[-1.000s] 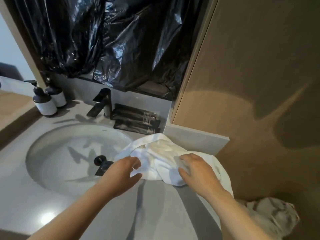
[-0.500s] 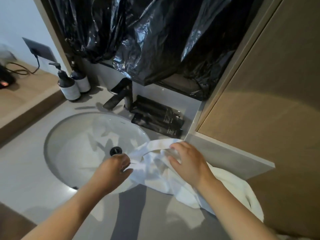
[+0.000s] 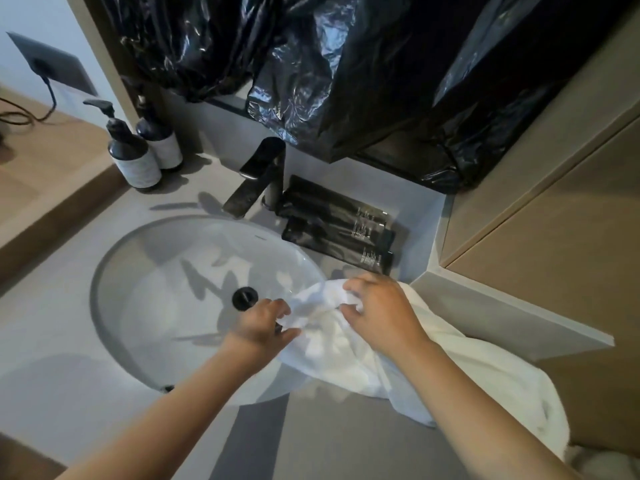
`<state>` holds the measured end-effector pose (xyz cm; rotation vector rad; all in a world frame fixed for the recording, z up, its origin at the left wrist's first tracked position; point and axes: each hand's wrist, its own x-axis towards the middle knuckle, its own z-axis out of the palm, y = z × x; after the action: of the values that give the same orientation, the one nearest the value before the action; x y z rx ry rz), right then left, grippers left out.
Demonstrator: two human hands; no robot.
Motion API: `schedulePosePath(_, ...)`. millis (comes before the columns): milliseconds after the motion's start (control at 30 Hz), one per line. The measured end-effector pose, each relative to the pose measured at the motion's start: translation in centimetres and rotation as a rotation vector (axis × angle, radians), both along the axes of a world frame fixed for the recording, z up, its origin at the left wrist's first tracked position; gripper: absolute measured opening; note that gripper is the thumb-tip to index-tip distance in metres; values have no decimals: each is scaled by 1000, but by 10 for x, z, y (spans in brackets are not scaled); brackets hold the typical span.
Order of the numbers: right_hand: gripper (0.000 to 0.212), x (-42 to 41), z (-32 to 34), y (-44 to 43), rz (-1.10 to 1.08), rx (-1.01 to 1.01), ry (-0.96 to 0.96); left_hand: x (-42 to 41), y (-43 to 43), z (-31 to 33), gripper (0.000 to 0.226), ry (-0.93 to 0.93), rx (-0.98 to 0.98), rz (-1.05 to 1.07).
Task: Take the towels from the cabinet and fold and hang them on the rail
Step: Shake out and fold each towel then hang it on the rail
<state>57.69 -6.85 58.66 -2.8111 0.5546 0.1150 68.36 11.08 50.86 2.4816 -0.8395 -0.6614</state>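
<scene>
A white towel lies crumpled on the grey countertop, at about 4 o'clock from the middle of the view. Its left end laps over the rim of the round sink basin at the basin's 4 o'clock. Its right end runs to 5 o'clock and drops over the counter's right edge.

The left hand pinches the towel's left border between thumb and fingers, just over the basin rim and just beside the black drain plug, which sits at the hand's 11 o'clock. The right hand has its fingers curled into a bunch of the cloth near the towel's top edge and grips it. The two hands are near each other, with a short span of towel between them.

At 3 o'clock from the right hand a grey ledge touches the towel's far side, and a wooden cabinet panel rises above the ledge, so that side is closed in. At 12 o'clock from the hands, black tubes lie flat against the back wall beside the black faucet. Black plastic sheeting hangs above them.

Two pump bottles stand at 10 o'clock, well apart from the hands. Bare counter lies at 6 and 8 o'clock, around the basin's near and left sides. A wooden shelf borders the counter's left edge at 9 o'clock.
</scene>
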Motion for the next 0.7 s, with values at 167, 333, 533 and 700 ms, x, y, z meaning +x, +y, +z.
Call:
schedulePosePath(167, 29, -1, -6, -1, -33, -3, 13, 2, -21, -13, 42, -140, -117, -116)
schedulePosePath(333, 27, -1, -7, 2, -69, 21, 4, 12, -35, -16, 22, -227, -109, -154)
schedulePosePath(533, 41, -4, -9, 5, -69, 44, 13, 26, -22, -3, 23, -110, -209, -340)
schedulePosePath(700, 17, -1, -1, 11, -98, 145, -142, 34, -8, 32, 17, 110, -301, -281)
